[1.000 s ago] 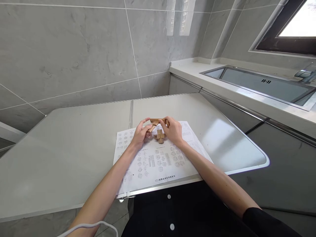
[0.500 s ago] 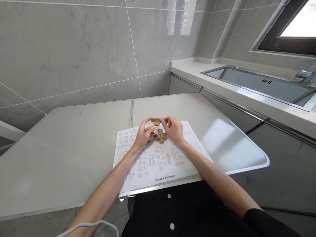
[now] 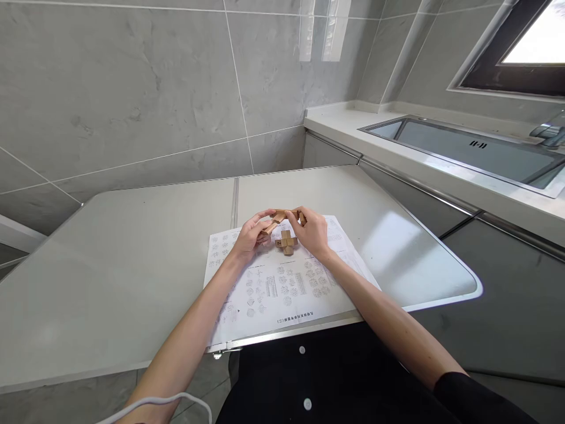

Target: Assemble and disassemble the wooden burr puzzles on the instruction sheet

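Observation:
My left hand (image 3: 251, 237) is closed on a notched wooden puzzle piece (image 3: 270, 227), gripped between thumb and fingers and slanting toward my body. In my right hand (image 3: 311, 232), thumb and fingers pinch other wooden puzzle pieces (image 3: 279, 214); the far ends of these meet or nearly meet the left piece, and I cannot tell how they join. Just below and between both hands, an assembled cross-shaped wooden puzzle (image 3: 286, 242) rests on a printed sheet (image 3: 282, 306). Parts of the held pieces are hidden behind my fingers.
The sheet, printed with small diagrams, lies at the near edge of a light folding table (image 3: 132, 265) with a seam across it. A counter with a sink (image 3: 459, 150) and tap stands to the right. Grey tiled wall (image 3: 154, 88) rises behind. A white cable (image 3: 168, 401) crosses my left forearm.
My left hand has shifted left and slightly toward me with its wooden piece, turning it flatter. The right hand stays nearly in place, and more of the cross-shaped puzzle shows.

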{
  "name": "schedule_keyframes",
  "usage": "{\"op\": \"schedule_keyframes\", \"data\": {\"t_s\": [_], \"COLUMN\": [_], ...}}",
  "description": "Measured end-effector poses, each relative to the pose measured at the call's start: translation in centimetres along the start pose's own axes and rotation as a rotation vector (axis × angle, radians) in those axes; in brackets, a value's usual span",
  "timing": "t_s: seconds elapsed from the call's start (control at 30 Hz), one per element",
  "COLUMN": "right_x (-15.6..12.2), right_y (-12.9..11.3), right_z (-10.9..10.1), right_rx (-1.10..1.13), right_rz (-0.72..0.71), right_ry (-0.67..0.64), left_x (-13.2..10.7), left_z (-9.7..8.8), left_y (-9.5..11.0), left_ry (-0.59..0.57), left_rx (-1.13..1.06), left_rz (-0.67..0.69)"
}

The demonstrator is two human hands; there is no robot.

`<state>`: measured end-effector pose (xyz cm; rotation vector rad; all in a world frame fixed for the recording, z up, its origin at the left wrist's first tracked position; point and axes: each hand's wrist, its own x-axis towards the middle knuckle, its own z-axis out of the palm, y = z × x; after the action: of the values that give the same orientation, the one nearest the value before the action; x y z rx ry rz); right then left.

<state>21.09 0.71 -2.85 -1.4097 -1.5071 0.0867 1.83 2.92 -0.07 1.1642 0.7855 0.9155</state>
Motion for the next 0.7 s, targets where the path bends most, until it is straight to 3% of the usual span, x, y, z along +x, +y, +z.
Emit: {"op": "schedule_keyframes", "data": {"t_s": [0.57, 0.7], "right_x": [0.2, 0.5], "right_y": [0.6, 1.0], "right_z": [-0.1, -0.4], "right_rx": [0.039, 0.078], "right_rz": [0.111, 0.159], "right_ry": [0.028, 0.05], "left_x": [-1.3, -1.3], "left_z": [1.9, 2.5], "left_y": [-0.2, -0.6], "left_ry": [-0.043, 0.004], "left_rx": [0.224, 0.299], "left_rz": [0.104, 0.159]}}
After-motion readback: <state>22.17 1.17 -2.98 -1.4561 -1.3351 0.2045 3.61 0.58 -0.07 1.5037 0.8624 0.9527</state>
